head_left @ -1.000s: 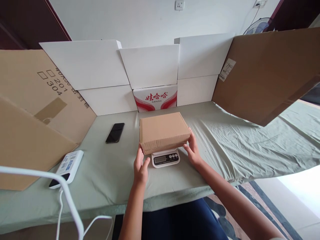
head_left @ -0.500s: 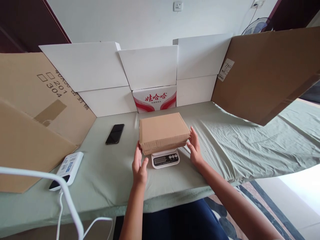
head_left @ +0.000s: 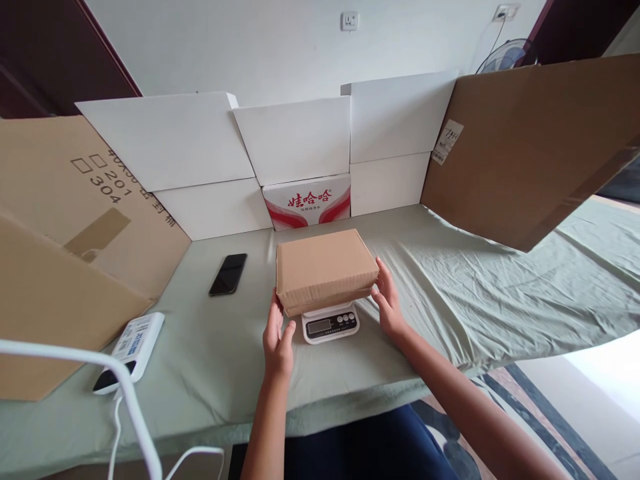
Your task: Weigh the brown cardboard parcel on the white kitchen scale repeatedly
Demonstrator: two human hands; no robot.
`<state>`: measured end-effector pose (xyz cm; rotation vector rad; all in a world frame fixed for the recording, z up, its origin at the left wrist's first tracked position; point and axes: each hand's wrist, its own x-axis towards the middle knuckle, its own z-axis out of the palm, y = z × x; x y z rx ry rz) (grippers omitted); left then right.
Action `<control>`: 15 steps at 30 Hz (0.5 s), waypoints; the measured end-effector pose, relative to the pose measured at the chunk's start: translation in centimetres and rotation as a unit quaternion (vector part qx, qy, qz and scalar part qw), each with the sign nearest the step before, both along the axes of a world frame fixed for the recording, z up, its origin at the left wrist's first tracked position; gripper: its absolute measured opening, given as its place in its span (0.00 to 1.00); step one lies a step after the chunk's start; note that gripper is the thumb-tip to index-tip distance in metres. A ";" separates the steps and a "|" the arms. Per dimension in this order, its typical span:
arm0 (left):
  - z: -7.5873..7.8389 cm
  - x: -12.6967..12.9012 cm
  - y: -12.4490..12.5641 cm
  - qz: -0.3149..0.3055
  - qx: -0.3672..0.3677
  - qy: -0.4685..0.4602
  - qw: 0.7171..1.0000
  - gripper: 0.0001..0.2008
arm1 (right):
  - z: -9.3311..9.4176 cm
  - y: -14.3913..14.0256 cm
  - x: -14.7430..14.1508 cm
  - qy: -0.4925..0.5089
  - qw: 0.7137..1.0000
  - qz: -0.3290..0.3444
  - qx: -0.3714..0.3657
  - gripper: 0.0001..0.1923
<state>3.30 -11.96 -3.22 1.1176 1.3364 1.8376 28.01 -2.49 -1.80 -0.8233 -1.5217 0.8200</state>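
A closed brown cardboard box (head_left: pixel 325 267) sits over a small white kitchen scale (head_left: pixel 331 323), covering its platform. The scale's dark panel, with a small display and round buttons, shows below the box's front edge. My left hand (head_left: pixel 278 340) holds the box's left side near the front corner, its fingers along the side and its thumb apart in front. On the opposite side, my right hand (head_left: pixel 389 303) has its fingers against the box and its thumb near the front right corner. The undersides of the fingers are partly hidden.
A black phone (head_left: pixel 229 274) and a white device with a cable (head_left: pixel 131 350) lie to the left on the green cloth (head_left: pixel 200 373). White boxes (head_left: pixel 295 140) stand along the back, with big cardboard panels (head_left: pixel 530 147) at the sides. A white curved tube (head_left: pixel 125 373) crosses the lower left.
The view has tilted slightly, so everything sits a little lower and further left. Both hands stay at the box's sides, and the box remains over the scale.
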 end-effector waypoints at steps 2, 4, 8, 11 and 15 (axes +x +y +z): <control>0.0 0.0 0.0 -0.001 0.007 -0.004 1.000 0.37 | 0.1 0.0 0.0 0.003 1.000 0.002 -0.001 0.35; 0.1 -0.1 0.0 -0.003 0.009 -0.006 1.000 0.36 | 0.2 0.0 -0.1 0.005 1.000 0.000 -0.006 0.35; 0.0 -0.1 0.1 -0.003 -0.011 -0.014 1.000 0.37 | 0.3 0.0 -0.1 0.006 1.000 0.008 -0.026 0.35; -0.6 -0.3 0.1 -0.004 -0.033 -0.022 0.999 0.37 | 0.3 -0.1 -0.3 0.006 0.999 0.023 -0.031 0.36; -0.4 -0.7 0.2 0.015 -0.034 -0.010 0.999 0.36 | 1.5 0.0 -0.4 -0.003 0.999 0.031 -0.011 0.37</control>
